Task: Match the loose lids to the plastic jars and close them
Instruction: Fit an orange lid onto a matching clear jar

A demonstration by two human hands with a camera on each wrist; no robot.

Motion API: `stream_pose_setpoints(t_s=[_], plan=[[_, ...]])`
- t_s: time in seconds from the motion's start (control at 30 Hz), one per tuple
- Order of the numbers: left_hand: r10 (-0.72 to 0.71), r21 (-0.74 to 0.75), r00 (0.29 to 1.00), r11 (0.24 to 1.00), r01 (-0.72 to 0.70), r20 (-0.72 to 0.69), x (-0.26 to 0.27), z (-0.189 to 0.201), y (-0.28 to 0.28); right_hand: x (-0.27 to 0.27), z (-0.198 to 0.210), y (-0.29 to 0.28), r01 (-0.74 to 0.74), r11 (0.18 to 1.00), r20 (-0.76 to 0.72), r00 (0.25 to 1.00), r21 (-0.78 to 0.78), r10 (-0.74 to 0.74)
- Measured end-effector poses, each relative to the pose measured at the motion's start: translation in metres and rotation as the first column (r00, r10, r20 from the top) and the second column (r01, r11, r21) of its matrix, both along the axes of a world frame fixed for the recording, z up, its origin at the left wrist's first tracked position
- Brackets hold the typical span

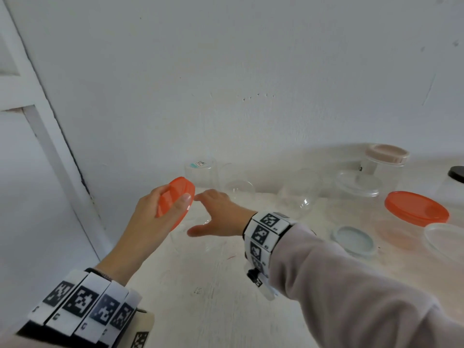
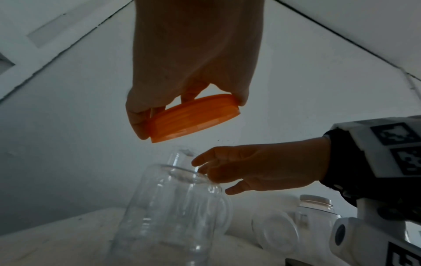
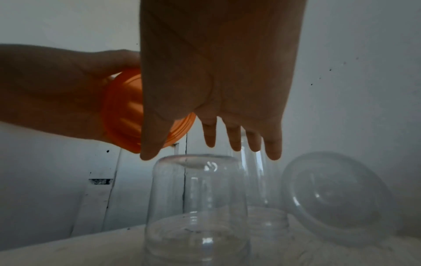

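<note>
White wall behind, pale tabletop [image 1: 213, 285] carrying clear jars and loose lids. Head view: left hand [image 1: 153, 222] grasps small orange lid [image 1: 177, 197], raised and tilted, likely staged for capping. Right hand [image 1: 218, 214] released, fingers spread over clear jar [image 1: 193, 237], probably to steady it.

Left wrist view: lid rim pinched by fingertips, just above the jar mouth, not touching.

Right wrist view: straight fingers [image 3: 233, 136] hover near jar top; contact unclear.
</note>
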State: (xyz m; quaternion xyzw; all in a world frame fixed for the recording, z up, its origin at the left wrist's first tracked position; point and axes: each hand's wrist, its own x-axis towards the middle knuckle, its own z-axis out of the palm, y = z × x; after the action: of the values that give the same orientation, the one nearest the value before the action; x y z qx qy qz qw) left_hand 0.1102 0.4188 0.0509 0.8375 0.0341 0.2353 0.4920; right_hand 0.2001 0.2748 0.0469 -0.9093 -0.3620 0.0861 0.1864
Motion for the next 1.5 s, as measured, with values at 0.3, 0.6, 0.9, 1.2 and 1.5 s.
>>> stream_pose_setpoints(t_s=[0.3,0.6,0.9,1.2,1.5], plan=[[0.112,-0.049,0.984,0.992,-0.119,-0.135,-0.009,-0.017,0.019,-0.003,-0.008,0.012,0.099,0.995,-0.106,0.990,0.021,-0.097],[0.082,-0.064,0.985,0.994,-0.093,-0.153,-0.002,-0.020,0.014,-0.008,-0.007,-0.010,0.205,0.978,-0.160,0.965,-0.031,-0.208],[0.022,-0.104,0.994,0.994,-0.033,-0.105,0.007,-0.017,-0.002,-0.011,-0.002,-0.065,0.288,0.949,-0.424,0.880,0.125,-0.211],[-0.049,-0.080,0.983,0.996,0.035,-0.179,0.013,-0.016,-0.021,-0.029,0.006,-0.115,0.214,0.977,-0.246,0.948,0.018,-0.203],[-0.116,-0.085,0.964,0.992,0.098,-0.239,0.024,-0.015,-0.044,-0.041,0.008,-0.145,0.300,0.947,-0.175,0.945,0.116,-0.278]])
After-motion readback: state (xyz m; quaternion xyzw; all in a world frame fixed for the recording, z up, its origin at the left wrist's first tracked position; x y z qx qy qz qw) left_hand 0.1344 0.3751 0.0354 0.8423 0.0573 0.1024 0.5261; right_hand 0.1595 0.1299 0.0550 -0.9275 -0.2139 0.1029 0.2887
